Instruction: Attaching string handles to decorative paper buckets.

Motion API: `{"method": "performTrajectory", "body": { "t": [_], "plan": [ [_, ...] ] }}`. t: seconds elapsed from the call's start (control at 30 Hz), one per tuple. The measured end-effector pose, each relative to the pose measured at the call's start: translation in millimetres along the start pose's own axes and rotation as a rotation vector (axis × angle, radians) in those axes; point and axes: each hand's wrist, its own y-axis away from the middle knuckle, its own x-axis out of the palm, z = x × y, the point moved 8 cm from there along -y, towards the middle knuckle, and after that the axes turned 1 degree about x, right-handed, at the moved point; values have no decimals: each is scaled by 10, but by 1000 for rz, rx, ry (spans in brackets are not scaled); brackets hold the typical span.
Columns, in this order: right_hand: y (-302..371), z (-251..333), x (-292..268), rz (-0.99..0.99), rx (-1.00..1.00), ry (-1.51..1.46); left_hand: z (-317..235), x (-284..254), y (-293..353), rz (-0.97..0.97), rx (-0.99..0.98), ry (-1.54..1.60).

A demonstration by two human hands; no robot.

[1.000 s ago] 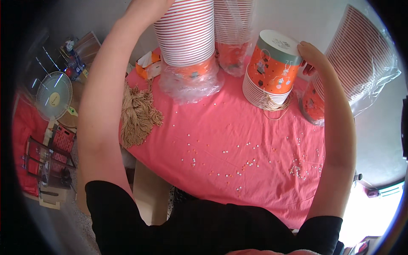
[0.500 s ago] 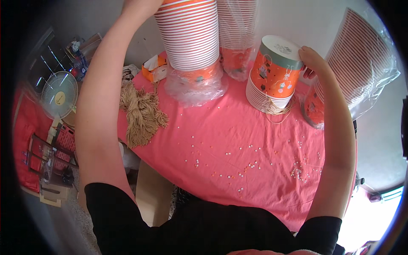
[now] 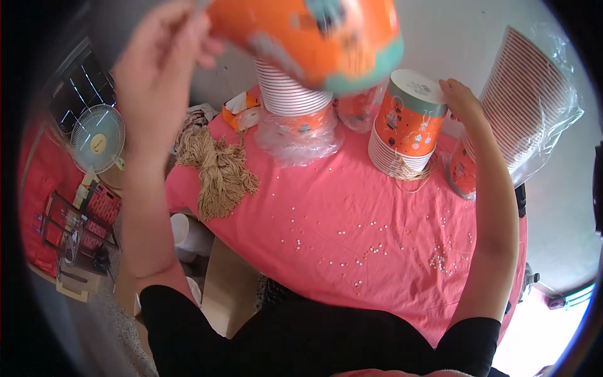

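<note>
1. From where I stand, I can make out no word or number.
2. The upturned tub (image 3: 408, 134) bears small dark print on its pale base (image 3: 407, 80), too fine for me to read.
3. The raised tub (image 3: 361, 31) is a blur; dark patches show on its orange side, and I cannot tell whether any are letters.
4. The fan (image 3: 98, 144) has a small mark at its hub, too tiny to read.
5. Any print on the orange-and-white packet (image 3: 249, 117) is unclear.

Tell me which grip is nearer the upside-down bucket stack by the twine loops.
Right. The right hand's grip touches the upside-down bucket stack at its top right edge; the left hand's grip is well to its left, holding a raised orange bucket.
</note>
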Motion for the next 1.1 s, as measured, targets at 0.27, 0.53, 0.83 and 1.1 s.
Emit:
{"method": "performTrajectory", "body": {
  "t": [0.27, 0.53, 0.83, 1.1],
  "plan": [
    [785, 815, -728, -395, -358, -426, -227, 472, 1332, 267, 327, -144],
    [1383, 1382, -254, 131, -361, -803, -252, 805, 1860, 263, 397, -112],
    [1559, 1344, 159, 169, -246, -835, -233, 710, 2076, 199, 279, -131],
    [1588, 1267, 78, -60, -278, -642, 543, 864, 2413, 189, -456, 346]
  ]
}}
